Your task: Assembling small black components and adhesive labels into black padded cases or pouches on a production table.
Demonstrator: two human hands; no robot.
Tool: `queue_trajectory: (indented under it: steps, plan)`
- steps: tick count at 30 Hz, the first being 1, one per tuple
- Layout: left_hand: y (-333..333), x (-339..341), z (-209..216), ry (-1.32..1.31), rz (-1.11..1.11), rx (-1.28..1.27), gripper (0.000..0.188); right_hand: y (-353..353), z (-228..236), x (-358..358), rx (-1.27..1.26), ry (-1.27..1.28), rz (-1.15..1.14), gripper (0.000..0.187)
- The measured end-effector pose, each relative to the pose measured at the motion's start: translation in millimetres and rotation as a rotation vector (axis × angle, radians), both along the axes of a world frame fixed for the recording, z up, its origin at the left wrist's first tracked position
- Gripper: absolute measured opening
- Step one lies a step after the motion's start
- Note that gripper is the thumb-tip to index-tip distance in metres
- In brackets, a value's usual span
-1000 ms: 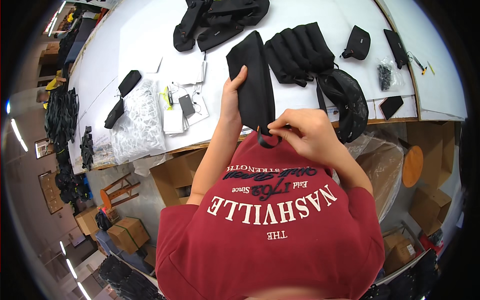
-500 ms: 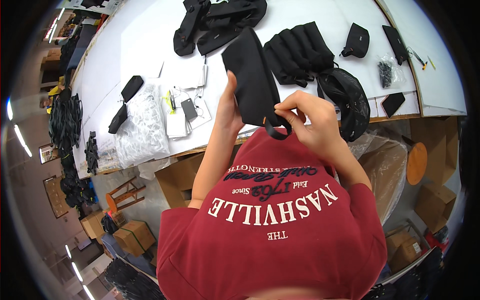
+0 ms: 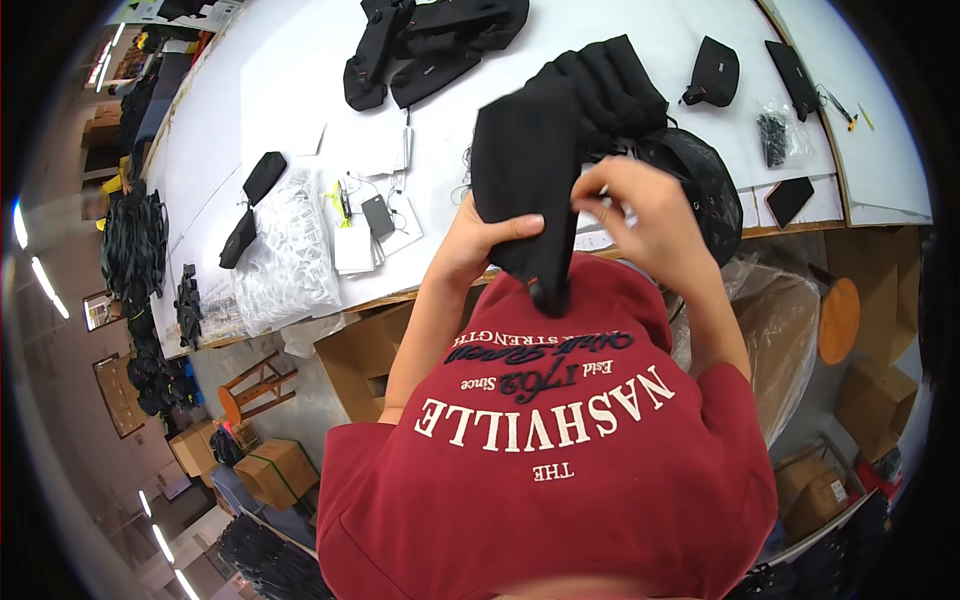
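The black pouch (image 3: 525,165) was up in both hands' reach at the near side of the white table (image 3: 290,90), tilted, its top toward twelve o'clock and its narrow lower end, with an orange tab (image 3: 533,281), pointing between five and six, in front of the dark red shirt (image 3: 545,440). The left hand (image 3: 478,238) was clamped on the pouch from its eight o'clock side, thumb laid across the front, the other fingers hidden behind. The right hand (image 3: 648,212) was at the three o'clock edge, fingers bent and fingertips close to that edge; blur made it impossible to tell whether they pinched anything. Reckoned from the held pouch, a row of black pouches (image 3: 615,85) lay between one and two o'clock, partly covered by it, and a heap of black bags (image 3: 435,75) at eleven. A smaller black pouch (image 3: 712,72) lay at two, while a dark mesh bag (image 3: 703,165) sat at three, partly behind the right hand, with a clear packet (image 3: 790,140) farther out. Toward eight o'clock were white cards (image 3: 355,250) and, beyond them, a clear bag of white pieces (image 3: 285,270). A round stool seat (image 3: 838,320) stood at four.
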State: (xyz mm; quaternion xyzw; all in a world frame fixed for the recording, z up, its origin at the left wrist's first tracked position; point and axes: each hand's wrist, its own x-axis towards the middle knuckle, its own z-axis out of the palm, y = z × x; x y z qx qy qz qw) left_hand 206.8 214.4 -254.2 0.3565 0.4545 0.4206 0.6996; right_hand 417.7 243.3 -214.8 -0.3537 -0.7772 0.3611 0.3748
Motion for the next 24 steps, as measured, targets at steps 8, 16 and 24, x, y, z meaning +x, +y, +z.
queue_trajectory:
  steps: [8, 16, 24]
  plan:
    - [7, -1, -20, -0.363, 0.279, -0.17, 0.038, -10, -1, -13, -0.151, 0.04, 0.156, 0.008]
    - [5, -2, -19, -0.324, 0.229, -0.084, 0.037, -14, -9, -14, -0.071, 0.052, 0.187, 0.009]
    - [6, -4, -12, -0.253, 0.23, -0.078, 0.042, -15, -1, -18, -0.111, 0.007, 0.169, 0.009]
